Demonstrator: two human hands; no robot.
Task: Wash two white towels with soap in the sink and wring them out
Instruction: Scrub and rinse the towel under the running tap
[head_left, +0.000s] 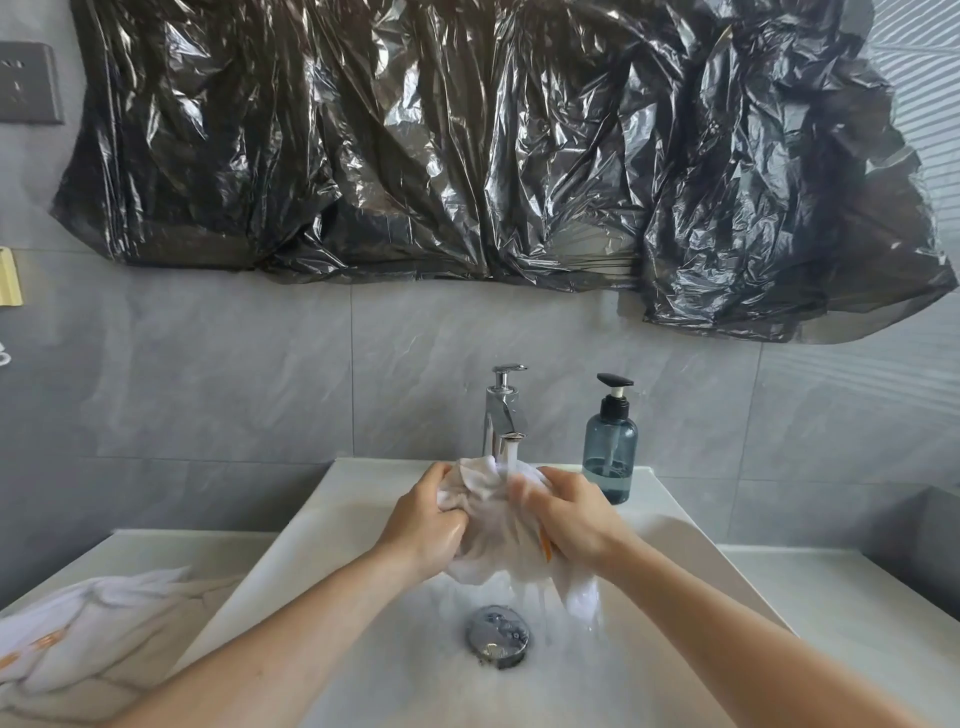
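a second white towel (78, 639) lies crumpled on the desk (831, 582) left of the sink (332, 519), whether washed yet i cannot tell. over the basin, left hand (426, 525) and right hand (566, 514) both grip the bunched white towel (493, 525) under the running faucet (503, 410). soap bottle (610, 441) stands behind. wringing looks still ahead.
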